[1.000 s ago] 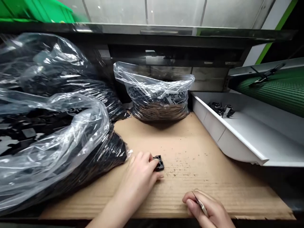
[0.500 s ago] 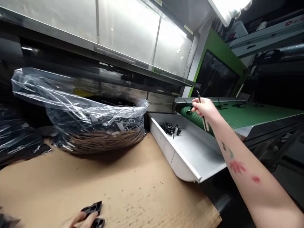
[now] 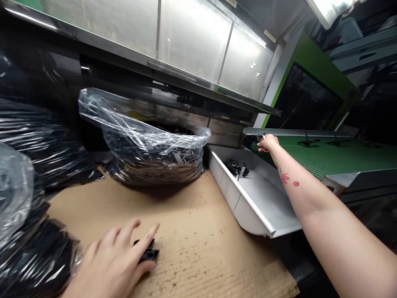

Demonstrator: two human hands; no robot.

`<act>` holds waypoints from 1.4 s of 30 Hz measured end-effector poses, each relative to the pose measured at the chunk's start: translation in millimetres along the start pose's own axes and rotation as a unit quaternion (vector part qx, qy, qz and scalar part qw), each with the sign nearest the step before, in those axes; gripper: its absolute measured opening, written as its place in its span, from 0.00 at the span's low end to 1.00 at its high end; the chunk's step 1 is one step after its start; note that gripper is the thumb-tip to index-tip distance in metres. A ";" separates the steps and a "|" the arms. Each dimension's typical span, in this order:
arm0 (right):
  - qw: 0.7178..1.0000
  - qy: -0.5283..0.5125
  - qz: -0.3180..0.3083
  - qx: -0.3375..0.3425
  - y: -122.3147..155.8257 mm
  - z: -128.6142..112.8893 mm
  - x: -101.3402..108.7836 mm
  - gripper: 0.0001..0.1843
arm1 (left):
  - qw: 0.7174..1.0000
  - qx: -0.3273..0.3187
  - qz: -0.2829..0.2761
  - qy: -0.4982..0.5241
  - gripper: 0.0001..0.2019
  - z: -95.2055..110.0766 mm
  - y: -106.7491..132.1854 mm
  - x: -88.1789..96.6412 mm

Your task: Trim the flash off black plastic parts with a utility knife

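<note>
My left hand hovers low over the cardboard, fingers spread. Between its thumb and forefinger, small black plastic parts lie on the board, partly covered by the fingers. At the end of the green conveyor belt, my right hand is closed on a slim pen-like tool, now mostly hidden; a pale tip shows above the fingers. Just beside those fingers is a black plastic part on the belt's end; whether they touch it I cannot tell. Below, a white tray holds a cluster of black parts.
A clear plastic bag full of dark parts stands on the cardboard sheet. More filled bags crowd the left side. Further black parts lie along the belt. A metal ledge overhangs the back.
The view has swung left. My left hand has come further in, its fingers now spread around the black parts. My right hand stays by the belt's end, its tool turned mostly out of sight.
</note>
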State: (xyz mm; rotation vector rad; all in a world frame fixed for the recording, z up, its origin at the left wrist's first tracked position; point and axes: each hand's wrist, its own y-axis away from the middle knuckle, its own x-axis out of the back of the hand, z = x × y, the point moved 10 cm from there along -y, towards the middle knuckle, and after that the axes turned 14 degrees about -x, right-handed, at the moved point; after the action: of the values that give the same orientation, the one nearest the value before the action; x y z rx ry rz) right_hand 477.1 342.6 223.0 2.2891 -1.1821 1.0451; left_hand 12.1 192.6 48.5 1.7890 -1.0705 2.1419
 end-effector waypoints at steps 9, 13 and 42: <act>0.989 0.113 0.092 0.028 11.8 -10.5 6.2 0.15 | 0.994 -0.028 -0.100 0.038 0.14 1.0 -12.5 -14.0; 0.978 0.151 0.130 0.063 34.5 -7.2 9.0 0.15 | 0.998 -0.058 -0.003 0.018 0.14 -13.5 -17.5 -5.9; 0.848 0.081 -0.378 0.361 397.9 46.1 -144.4 0.26 | 0.991 -0.023 0.017 0.130 0.19 53.4 58.7 16.9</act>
State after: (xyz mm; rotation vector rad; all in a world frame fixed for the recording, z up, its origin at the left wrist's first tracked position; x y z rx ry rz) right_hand 121.0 160.6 77.1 2.7071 0.3072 1.4236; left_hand 18.7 112.0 40.9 1.4314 -1.0792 2.2714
